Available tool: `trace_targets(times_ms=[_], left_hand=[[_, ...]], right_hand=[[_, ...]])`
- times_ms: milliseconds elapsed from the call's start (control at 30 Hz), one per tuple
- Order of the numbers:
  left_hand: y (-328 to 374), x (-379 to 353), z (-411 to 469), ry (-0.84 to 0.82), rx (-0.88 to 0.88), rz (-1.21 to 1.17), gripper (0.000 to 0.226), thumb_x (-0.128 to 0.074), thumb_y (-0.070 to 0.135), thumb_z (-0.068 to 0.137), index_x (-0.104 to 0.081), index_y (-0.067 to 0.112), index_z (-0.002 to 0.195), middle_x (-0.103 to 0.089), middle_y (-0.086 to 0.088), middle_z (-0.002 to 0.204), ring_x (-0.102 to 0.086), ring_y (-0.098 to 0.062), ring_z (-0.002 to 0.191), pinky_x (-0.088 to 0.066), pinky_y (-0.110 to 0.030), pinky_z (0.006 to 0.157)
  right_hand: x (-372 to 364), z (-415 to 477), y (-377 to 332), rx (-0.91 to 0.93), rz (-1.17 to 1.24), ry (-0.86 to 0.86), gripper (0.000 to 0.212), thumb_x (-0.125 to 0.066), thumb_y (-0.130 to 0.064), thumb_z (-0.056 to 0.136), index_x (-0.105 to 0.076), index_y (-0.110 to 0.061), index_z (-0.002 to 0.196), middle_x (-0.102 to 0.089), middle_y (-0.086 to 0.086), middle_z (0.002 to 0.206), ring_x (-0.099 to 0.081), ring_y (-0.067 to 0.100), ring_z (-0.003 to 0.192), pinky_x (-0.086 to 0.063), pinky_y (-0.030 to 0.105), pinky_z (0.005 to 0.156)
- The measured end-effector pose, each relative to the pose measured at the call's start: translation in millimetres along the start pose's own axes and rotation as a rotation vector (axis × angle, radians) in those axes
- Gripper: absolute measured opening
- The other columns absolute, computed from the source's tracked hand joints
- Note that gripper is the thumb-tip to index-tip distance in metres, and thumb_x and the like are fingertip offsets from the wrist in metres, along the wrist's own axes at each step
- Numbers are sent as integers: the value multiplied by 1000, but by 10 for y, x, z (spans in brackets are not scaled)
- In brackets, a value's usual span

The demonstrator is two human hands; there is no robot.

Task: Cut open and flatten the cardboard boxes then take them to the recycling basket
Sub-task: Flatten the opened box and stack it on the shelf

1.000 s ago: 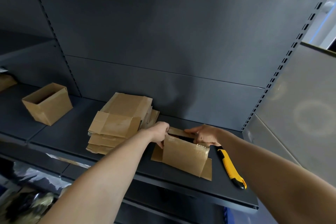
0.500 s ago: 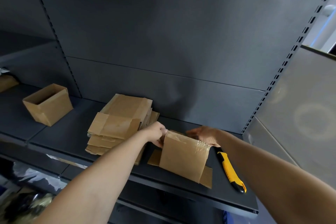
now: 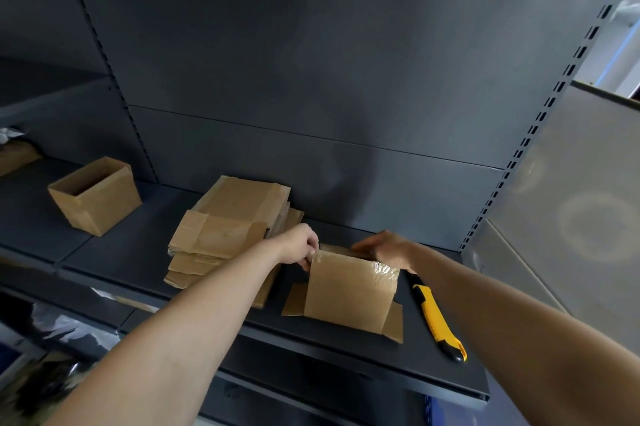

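Forearms: both bare and reaching from the lower edge of the view up to the shelf.
Shelf: dark grey metal shelf (image 3: 346, 351) that carries all the cardboard and the knife.
Knife: yellow and black utility knife (image 3: 437, 319) lying flat on the shelf just right of the box, under the right forearm, with neither hand on it.
Box in work: small brown cardboard box (image 3: 349, 290) standing near the shelf's front edge. Its near wall is upright, its bottom flaps are splayed flat to left and right, and clear tape is crinkled along its top edge.
Left hand (image 3: 300, 245): fingers curled, pinching the upper left corner of the box's near wall.
Right hand (image 3: 384, 248): laid over the far top edge of the box with fingers reaching leftward. The near wall hides them, so a grip cannot be told.
Flattened stack: pile of flattened brown cardboard boxes (image 3: 225, 233) lying just left of the box in work, partly behind the left wrist.
Open box: brown cardboard box with an open top (image 3: 95, 197), upright and well apart at far left.
Back panel: dark grey sheet-metal wall (image 3: 311, 79) behind the shelf.
Upright: slotted metal post (image 3: 540, 121) at the shelf's right end.
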State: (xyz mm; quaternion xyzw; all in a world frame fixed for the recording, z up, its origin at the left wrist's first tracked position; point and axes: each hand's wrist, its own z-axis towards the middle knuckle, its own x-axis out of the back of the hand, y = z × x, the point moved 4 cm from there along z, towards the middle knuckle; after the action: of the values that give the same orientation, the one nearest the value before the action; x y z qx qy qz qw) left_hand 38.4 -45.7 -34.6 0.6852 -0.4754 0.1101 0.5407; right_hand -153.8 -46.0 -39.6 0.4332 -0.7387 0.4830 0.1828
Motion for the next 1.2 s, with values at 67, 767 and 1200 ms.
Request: trace_targets(times_ms=[67, 767, 1200], left_hand=[[50, -12, -27, -21, -24, 218, 19, -49, 6, 96, -64, 9, 86, -62, -6, 87, -64, -17, 79, -51, -27, 72], [506, 253, -326, 876, 200, 351, 71, -67, 38, 87, -23, 15, 138, -25, -16, 141, -64, -27, 93, -43, -23, 61], [301, -318, -188, 250, 492, -242, 93, -79, 37, 77, -27, 8, 148, -51, -13, 136, -54, -31, 119, -51, -37, 90]], right_hand=[[-2, -23, -22, 17, -8, 1, 50, -37, 7, 96, -66, -23, 122, -61, -1, 128, -56, 15, 112, -43, 24, 99], [172, -137, -8, -162, -32, 331, 24, -42, -5, 94, -65, -4, 100, -61, 9, 94, -56, 17, 68, -46, 24, 51], [6, -146, -21, -198, 44, 270, 33, -79, -28, 78, -61, -6, 95, -63, 8, 94, -64, 22, 82, -54, 30, 71]])
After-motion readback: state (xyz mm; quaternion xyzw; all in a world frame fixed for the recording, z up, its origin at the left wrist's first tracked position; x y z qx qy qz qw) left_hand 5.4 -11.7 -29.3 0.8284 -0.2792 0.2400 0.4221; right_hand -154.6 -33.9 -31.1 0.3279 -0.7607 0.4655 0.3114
